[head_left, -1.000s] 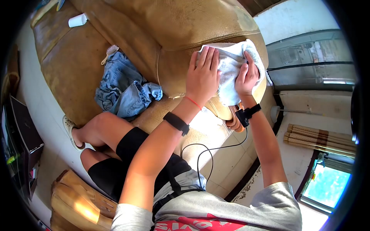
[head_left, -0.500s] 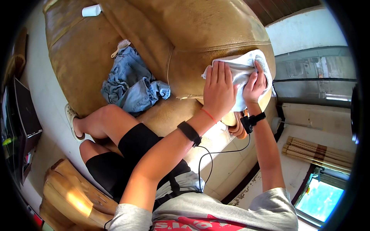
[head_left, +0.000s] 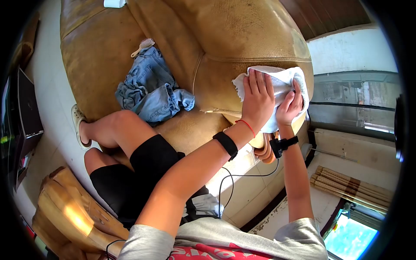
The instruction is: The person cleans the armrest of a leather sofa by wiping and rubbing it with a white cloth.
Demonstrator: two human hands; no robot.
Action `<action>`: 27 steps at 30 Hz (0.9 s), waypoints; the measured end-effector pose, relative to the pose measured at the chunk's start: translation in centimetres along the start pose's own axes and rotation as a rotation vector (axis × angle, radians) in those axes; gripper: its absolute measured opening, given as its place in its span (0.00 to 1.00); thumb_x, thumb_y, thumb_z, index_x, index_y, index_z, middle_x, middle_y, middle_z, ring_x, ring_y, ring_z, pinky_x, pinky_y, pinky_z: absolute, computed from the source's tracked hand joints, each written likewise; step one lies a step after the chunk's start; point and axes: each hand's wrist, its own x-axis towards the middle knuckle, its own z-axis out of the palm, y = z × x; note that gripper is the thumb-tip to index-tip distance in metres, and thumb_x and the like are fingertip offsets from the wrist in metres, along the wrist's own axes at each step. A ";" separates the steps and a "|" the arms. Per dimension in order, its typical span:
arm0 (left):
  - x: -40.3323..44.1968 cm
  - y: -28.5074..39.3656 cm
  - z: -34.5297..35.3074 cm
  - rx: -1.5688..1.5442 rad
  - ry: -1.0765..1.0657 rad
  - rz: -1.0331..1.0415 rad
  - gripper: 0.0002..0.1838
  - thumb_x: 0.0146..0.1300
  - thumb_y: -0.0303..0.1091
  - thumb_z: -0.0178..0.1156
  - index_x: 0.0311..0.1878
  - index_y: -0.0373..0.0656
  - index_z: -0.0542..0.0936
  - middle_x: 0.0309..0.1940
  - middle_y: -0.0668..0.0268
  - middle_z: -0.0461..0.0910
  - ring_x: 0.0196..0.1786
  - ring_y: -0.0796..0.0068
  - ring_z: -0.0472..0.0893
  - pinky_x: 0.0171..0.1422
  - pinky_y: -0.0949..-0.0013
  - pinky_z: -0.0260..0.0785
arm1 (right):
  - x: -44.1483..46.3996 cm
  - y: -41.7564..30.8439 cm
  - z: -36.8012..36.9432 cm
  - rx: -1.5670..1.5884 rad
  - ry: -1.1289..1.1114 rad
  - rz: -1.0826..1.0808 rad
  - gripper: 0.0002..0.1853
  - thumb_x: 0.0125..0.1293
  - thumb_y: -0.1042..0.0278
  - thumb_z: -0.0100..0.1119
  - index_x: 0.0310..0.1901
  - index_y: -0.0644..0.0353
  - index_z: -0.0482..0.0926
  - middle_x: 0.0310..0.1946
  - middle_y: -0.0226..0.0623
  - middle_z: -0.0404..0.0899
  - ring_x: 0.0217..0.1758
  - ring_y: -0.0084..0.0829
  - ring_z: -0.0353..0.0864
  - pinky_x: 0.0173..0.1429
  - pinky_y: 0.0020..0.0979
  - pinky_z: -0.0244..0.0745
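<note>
Reaching away from the grey shirt [head_left: 212, 234] at six o'clock, both arms extend toward two o'clock, the left with a dark wristband [head_left: 225, 145] and a thin red string [head_left: 245, 126], the right with a black strap [head_left: 289, 142] bearing a small device. Past the wrists, the left hand [head_left: 259, 103] lies flat on a white cloth [head_left: 280, 85], its fingers straight and close together, with nothing clasped. The right hand [head_left: 291, 107] rests on the cloth's right part, thumb apart from the bent fingers beside a fold; whether it pinches the fabric cannot be told. With both hands now on it, the cloth looks steadied from two sides against the brown leather sofa [head_left: 242, 34], at its rounded end at two o'clock. Its frayed left edge projects beyond the left fingertips. Toward ten o'clock, well apart from the hands, crumpled blue denim [head_left: 151, 89] lies on the leather, and a pale hairbrush [head_left: 143, 47] sits at its upper end. Farther off, at eleven o'clock, a white object [head_left: 114, 3] is cut off by the view's edge. At four o'clock hangs a striped curtain [head_left: 353, 186].
</note>
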 end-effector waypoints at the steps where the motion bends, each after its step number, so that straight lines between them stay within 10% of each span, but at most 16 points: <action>1: -0.2 -0.1 0.0 0.024 -0.024 0.026 0.30 0.73 0.38 0.53 0.71 0.25 0.76 0.69 0.30 0.75 0.77 0.28 0.69 0.79 0.32 0.61 | 0.0 -0.1 0.0 0.035 0.003 0.011 0.23 0.84 0.61 0.41 0.66 0.68 0.79 0.59 0.56 0.86 0.60 0.55 0.85 0.67 0.45 0.76; 7: -1.7 2.0 -1.3 0.033 -0.157 -0.047 0.30 0.72 0.36 0.55 0.72 0.26 0.76 0.66 0.29 0.77 0.70 0.27 0.76 0.68 0.28 0.71 | -0.1 0.2 0.2 0.039 0.001 0.070 0.22 0.84 0.62 0.43 0.65 0.67 0.80 0.58 0.55 0.86 0.60 0.55 0.86 0.66 0.45 0.77; 14: -2.2 2.1 -2.6 0.078 -0.136 -0.016 0.28 0.68 0.31 0.60 0.68 0.23 0.77 0.57 0.28 0.80 0.59 0.35 0.84 0.45 0.48 0.87 | 0.4 1.1 1.2 0.061 0.058 0.040 0.20 0.81 0.63 0.50 0.66 0.64 0.80 0.56 0.50 0.88 0.55 0.51 0.87 0.61 0.45 0.79; 27: -2.2 1.6 -2.5 0.090 -0.116 0.030 0.27 0.66 0.31 0.61 0.65 0.23 0.79 0.54 0.27 0.82 0.56 0.35 0.86 0.40 0.52 0.87 | 0.8 0.8 1.4 0.066 0.130 -0.014 0.20 0.80 0.65 0.46 0.62 0.65 0.82 0.52 0.52 0.89 0.50 0.55 0.87 0.58 0.47 0.80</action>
